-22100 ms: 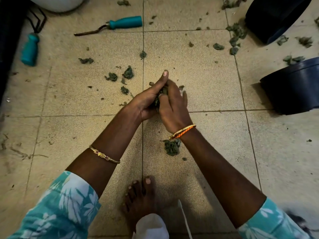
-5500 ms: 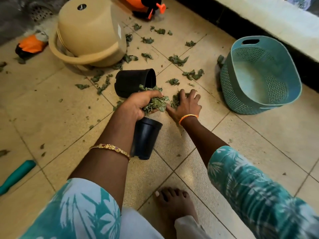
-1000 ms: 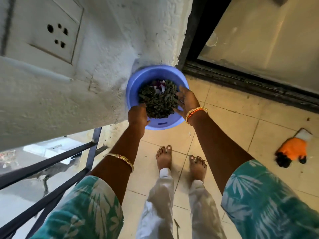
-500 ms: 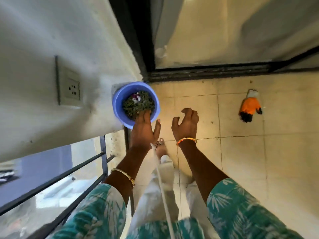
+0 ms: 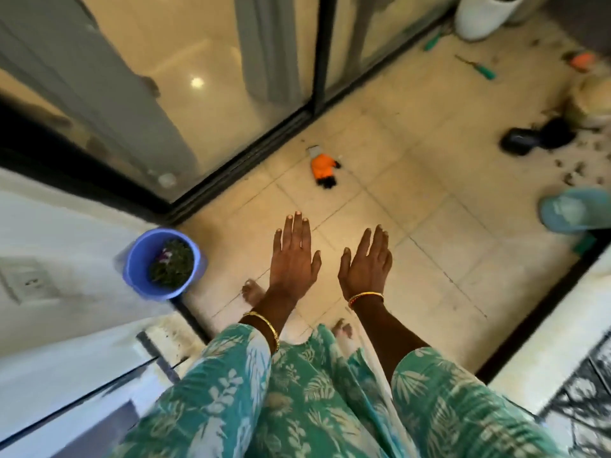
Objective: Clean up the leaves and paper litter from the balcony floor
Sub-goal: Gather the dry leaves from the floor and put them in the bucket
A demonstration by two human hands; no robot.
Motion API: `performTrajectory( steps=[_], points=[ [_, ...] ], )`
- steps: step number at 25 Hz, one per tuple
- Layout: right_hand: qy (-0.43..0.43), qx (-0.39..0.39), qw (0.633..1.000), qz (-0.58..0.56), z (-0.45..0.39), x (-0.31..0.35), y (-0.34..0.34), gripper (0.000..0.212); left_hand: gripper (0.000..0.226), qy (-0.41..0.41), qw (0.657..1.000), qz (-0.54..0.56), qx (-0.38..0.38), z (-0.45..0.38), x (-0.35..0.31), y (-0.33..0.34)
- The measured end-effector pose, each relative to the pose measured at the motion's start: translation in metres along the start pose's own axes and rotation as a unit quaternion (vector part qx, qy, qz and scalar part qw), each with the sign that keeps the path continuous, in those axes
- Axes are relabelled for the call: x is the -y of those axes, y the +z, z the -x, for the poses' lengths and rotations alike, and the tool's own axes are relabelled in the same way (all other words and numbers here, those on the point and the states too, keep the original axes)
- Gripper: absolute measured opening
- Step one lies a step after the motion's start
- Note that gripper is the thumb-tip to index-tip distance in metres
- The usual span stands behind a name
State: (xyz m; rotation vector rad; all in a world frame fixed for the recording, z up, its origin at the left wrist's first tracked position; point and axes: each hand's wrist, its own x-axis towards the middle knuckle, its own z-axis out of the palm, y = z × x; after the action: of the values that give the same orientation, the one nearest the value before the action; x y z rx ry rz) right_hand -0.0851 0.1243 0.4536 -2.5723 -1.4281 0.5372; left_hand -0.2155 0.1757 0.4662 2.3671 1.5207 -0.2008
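While the left hand (image 5: 293, 259) and right hand (image 5: 366, 263) hang side by side over the balcony floor (image 5: 429, 206), fingers straight and holding nothing, the blue bucket (image 5: 139, 259) stands by the white wall, filled with leaves (image 5: 172, 266) (a purple scrap among them). More loose leaf litter (image 5: 572, 166) lies far right near the black pots (image 5: 535, 138).

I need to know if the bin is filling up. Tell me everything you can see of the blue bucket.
The blue bucket is round, looks like smooth plastic, and stands upright on the floor in the corner by the white wall. It holds a dark heap of leaves with a purple-white scrap on top, below the rim. Neither of the hands touches it.
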Motion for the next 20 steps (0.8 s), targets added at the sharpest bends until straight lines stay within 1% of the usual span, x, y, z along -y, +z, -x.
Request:
performTrajectory(
  steps=[2, 3, 6, 9, 11, 15, 18, 20],
  points=[
    [0.018, -0.019, 1.0, 0.002, 0.014, -0.046, -0.032, 0.064, 0.07, 0.057, 0.998, 0.005, -0.026, 0.003, -0.058, -0.008],
    [0.03, -0.025, 0.999, -0.004, 0.02, -0.067, -0.046, 0.063, 0.069, 0.092, 0.995, 0.0, -0.03, 0.004, -0.086, -0.012],
    [0.078, -0.085, 0.993, -0.006, 0.034, -0.134, -0.086, 0.06, 0.069, 0.186, 0.982, -0.027, -0.022, 0.006, -0.168, -0.017],
    [0.139, -0.136, 0.981, -0.018, 0.032, -0.187, -0.12, 0.059, 0.069, 0.258, 0.965, -0.042, -0.016, -0.006, -0.235, -0.024],
    [0.172, -0.151, 0.973, -0.014, 0.024, -0.216, -0.134, 0.059, 0.07, 0.304, 0.95, -0.061, -0.02, -0.021, -0.268, -0.025],
    [0.233, -0.172, 0.957, -0.017, -0.017, -0.265, -0.162, 0.058, 0.07, 0.352, 0.934, -0.062, -0.019, -0.076, -0.334, -0.031],
    [0.265, -0.182, 0.947, -0.01, -0.074, -0.296, -0.19, 0.058, 0.07, 0.382, 0.922, -0.062, -0.021, -0.135, -0.38, -0.044],
    [0.301, -0.203, 0.931, -0.03, -0.118, -0.313, -0.215, 0.058, 0.071, 0.393, 0.918, -0.054, -0.022, -0.18, -0.414, -0.061]
  ],
)
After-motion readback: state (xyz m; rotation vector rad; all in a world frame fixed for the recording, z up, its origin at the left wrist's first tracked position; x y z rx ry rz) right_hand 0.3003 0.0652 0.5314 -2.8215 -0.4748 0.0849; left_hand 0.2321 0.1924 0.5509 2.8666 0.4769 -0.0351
